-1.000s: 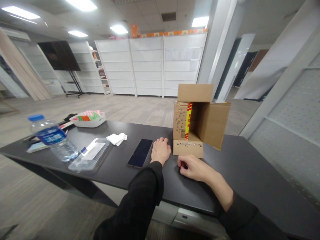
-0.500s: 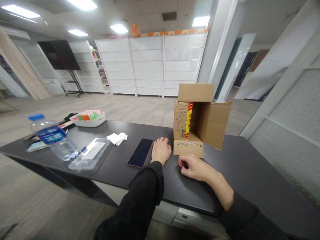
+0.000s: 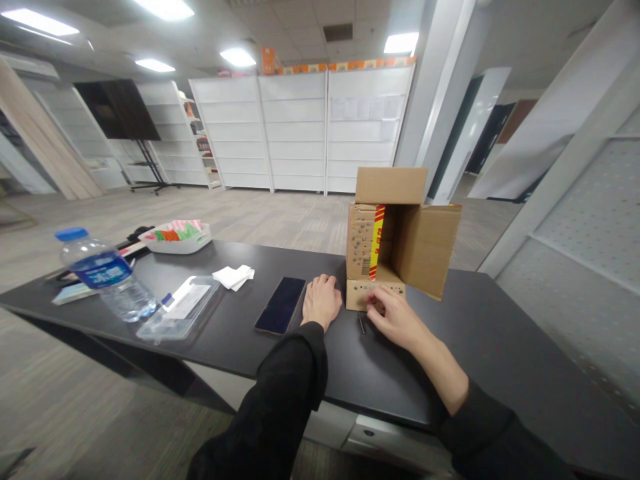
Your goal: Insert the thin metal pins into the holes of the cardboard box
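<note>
Upright on the dark table stands an open cardboard box (image 3: 361, 240), its flaps spread and small metallic pieces on its left flap and lower flap. My right hand (image 3: 393, 317) is over the lower flap's right part, fingers curled and slightly apart, with nothing visible in them. A thin dark rod (image 3: 361, 323) lies on the table just left of that hand. My left hand (image 3: 323, 300) rests on the table between the box and a black phone (image 3: 281, 305), its fingers bent but apart, holding nothing.
Left of the phone are folded white tissues (image 3: 233, 277) and a clear plastic case (image 3: 185, 313). A water bottle (image 3: 107, 273) stands farther left, with a white basket (image 3: 177, 241) of colourful packets behind it. The table's front edge runs below my forearms.
My right hand has moved up and slightly right onto the lower flap, and its fingers have loosened. The thin rod now shows on the table. My left hand has stayed in place.
</note>
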The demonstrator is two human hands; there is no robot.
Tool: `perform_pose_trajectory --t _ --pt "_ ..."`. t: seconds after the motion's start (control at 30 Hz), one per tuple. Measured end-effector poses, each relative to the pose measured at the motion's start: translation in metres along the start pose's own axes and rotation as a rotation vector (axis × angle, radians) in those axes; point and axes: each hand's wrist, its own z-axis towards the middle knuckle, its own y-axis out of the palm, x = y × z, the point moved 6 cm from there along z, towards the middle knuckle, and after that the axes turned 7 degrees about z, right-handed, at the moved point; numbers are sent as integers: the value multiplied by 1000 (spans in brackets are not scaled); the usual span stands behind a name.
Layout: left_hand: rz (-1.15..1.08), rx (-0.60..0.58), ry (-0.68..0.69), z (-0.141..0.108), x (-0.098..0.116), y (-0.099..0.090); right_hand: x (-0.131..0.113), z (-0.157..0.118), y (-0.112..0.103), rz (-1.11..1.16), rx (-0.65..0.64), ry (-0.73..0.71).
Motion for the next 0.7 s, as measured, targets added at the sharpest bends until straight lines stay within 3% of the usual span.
perform_pose_trajectory --t 0.3,0.7 --pt "13 13 8 0 0 0 16 4 -9 -188 208 33" --pt "20 -4 -7 1 0 1 15 10 -4 -356 242 82"
